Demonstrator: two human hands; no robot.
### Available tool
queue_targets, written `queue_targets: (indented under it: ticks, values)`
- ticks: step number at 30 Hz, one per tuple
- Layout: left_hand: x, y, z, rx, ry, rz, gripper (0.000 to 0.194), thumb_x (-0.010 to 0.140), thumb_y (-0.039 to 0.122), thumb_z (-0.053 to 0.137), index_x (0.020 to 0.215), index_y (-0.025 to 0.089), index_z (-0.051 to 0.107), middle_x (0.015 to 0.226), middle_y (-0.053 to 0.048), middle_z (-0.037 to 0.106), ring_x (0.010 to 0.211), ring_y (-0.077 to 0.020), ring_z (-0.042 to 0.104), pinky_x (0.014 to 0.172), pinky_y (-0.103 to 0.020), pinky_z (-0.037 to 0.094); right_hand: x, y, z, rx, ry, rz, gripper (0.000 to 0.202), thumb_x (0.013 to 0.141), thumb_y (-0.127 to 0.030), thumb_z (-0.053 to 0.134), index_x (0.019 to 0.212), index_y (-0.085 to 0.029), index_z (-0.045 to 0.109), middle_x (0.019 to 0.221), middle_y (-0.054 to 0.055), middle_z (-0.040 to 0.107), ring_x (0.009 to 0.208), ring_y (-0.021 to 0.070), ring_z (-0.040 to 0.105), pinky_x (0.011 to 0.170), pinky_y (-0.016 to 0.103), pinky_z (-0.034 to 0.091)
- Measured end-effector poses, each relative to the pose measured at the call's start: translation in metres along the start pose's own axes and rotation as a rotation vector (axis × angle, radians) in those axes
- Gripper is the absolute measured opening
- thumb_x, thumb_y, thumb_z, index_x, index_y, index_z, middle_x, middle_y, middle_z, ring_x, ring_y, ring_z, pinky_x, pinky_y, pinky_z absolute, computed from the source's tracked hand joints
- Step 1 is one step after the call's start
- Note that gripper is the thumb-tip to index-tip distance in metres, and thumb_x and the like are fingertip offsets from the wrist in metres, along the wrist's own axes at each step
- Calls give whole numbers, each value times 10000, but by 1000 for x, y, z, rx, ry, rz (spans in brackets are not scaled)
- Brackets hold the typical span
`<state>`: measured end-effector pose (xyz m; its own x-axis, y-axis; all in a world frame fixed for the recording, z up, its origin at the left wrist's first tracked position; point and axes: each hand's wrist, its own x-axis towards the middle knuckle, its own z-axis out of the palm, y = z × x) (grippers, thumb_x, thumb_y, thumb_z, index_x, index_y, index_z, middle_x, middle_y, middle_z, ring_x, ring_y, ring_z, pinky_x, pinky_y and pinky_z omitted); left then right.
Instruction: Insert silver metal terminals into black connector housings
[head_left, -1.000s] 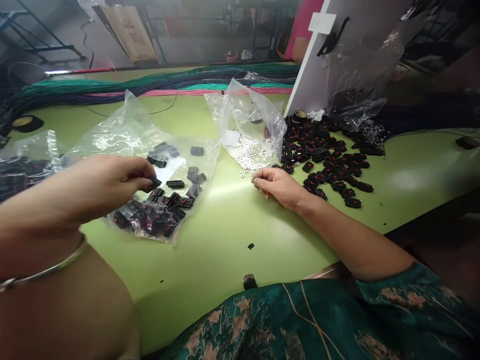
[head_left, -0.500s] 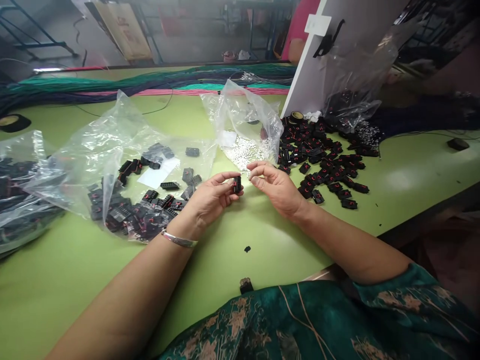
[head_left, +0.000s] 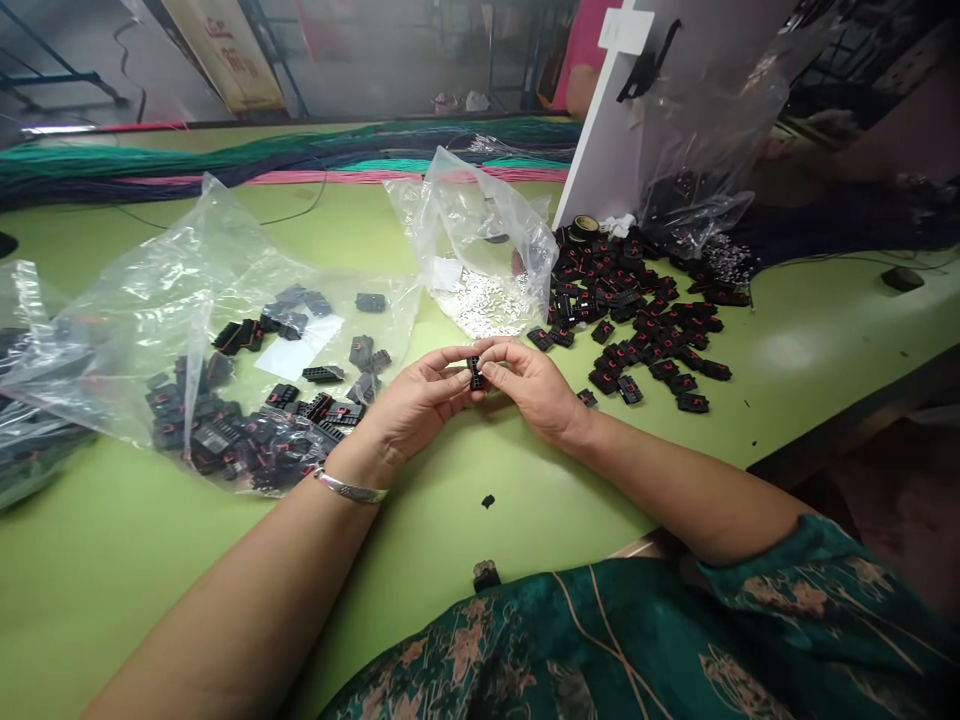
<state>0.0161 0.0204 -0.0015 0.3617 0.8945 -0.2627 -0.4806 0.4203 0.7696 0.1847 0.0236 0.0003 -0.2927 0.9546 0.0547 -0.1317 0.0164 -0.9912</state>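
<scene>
Between the fingers of my left hand (head_left: 429,400) is a small black connector (head_left: 475,373), held upright. My right hand (head_left: 529,385) meets it from the right, thumb and forefinger pinched at the connector's side; anything tiny between those fingertips is hidden. Just beyond the hands lies a clear bag (head_left: 487,240) with many small white pieces (head_left: 487,300). Left of them, a larger clear bag (head_left: 169,265) lies over and around black connectors (head_left: 217,435). A pile of black connectors with red parts (head_left: 645,320) spreads to the right.
Bundled green, dark and pink wires (head_left: 300,160) run along the back of the green table (head_left: 420,600). A pale upright panel (head_left: 600,130) stands at the back right, near a tape roll (head_left: 585,227). A small black scrap (head_left: 488,501) lies in front of my hands.
My right hand has moved left and its fingertips now meet the connector in my left hand. The view has shifted slightly, so the table items appear further left.
</scene>
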Motion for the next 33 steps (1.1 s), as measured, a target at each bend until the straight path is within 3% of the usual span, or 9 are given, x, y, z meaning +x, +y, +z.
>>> queue_targets:
  ticks: [11,18,26,29,33]
  values:
    - [-1,1,3,11,31,3,334,660,109,824,979,139,731,964,-64,715,790,-129,670,770,-261,566,0,2,-1,-182,22,-100,125,848,-317,628,821,-195,636,1121,80,555,1086,188,550,804,314,579]
    - [-1,0,2,25,8,9,319,679,124,819,987,138,736,933,-65,724,796,-135,678,775,-253,568,-2,1,0,-212,30,-131,77,829,-264,625,841,-188,632,1106,79,530,1065,191,559,757,302,593]
    - [-1,1,0,29,25,18,339,668,141,832,997,149,746,969,-66,726,777,-118,675,771,-238,569,-2,-1,1,-257,53,-139,116,841,-307,621,823,-197,656,1078,74,518,973,178,577,729,310,609]
    - [-1,0,0,36,11,26,334,670,151,835,992,155,747,940,-65,732,778,-126,679,777,-246,566,0,2,0,-267,65,-120,103,813,-301,633,839,-201,632,1068,64,533,980,175,564,756,306,580]
    - [-1,-1,0,58,10,45,324,659,156,843,969,154,749,879,-64,740,762,-143,688,778,-277,564,3,6,-2,-133,72,22,211,736,-275,676,901,-203,566,902,2,555,864,137,550,791,299,521]
